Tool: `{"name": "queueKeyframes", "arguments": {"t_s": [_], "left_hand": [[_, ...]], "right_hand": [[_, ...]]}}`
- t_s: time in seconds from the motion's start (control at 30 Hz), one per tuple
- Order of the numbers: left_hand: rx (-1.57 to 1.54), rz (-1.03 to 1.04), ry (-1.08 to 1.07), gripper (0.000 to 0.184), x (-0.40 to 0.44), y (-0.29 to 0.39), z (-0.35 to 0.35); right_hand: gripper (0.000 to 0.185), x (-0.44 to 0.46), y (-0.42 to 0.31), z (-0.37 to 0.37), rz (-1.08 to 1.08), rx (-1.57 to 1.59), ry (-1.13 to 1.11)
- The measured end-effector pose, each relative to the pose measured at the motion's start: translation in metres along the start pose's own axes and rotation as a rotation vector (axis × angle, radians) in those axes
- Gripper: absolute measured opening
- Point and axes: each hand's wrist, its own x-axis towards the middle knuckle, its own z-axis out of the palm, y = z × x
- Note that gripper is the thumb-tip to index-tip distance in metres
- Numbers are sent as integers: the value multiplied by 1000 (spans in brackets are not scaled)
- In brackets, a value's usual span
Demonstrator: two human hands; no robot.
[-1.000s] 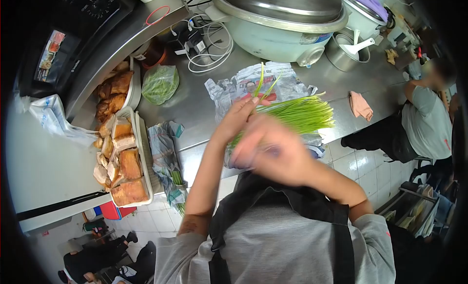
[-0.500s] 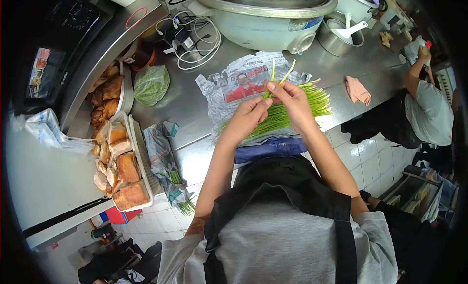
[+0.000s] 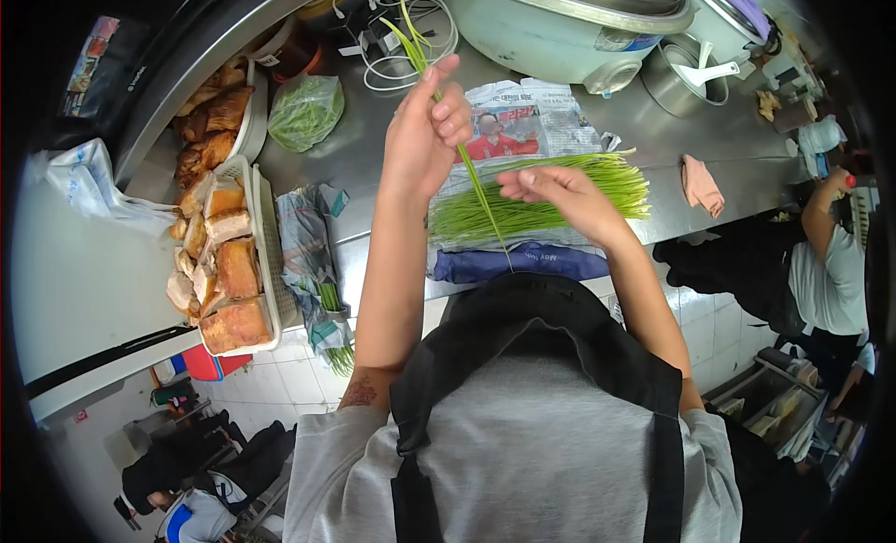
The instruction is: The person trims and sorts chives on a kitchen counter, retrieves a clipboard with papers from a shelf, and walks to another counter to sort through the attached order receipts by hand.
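Commercial kitchen: steel counter [image 3: 747, 160], large cooker [image 3: 560, 39], trays of cooked meat [image 3: 229, 282].

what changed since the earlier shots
The left hand has moved up and left, away from the body, with the loose stalks. The right hand has let go of them and moved nearer the body, over the bunch. The bunch still lies on the newspaper.
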Motion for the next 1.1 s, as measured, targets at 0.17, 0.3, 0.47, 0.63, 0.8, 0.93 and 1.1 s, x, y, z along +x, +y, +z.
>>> {"name": "queueKeyframes", "arguments": {"t_s": [0.17,0.3,0.47,0.63,0.8,0.93,1.1], "left_hand": [[-15,-21,-39,30,7,-4,2],[36,-40,-65,37,12,-9,4],[200,-15,-57,45,13,-14,11],[265,-30,-19,45,17,-17,4],[376,-28,40,44,19,-18,6],[456,-31,43,43,22,-21,5],[440,-49,50,44,20,-19,7]], "right_hand": [[33,0,2,11,18,-7,13],[31,5,5,15,-19,138,107],[25,11,7,10,14,234,148],[26,12,12,3,32,346,185],[29,15,8,9,-9,220,243],[32,19,20,-1,-28,142,217],[31,15,4,-7,179,454,152]]}}
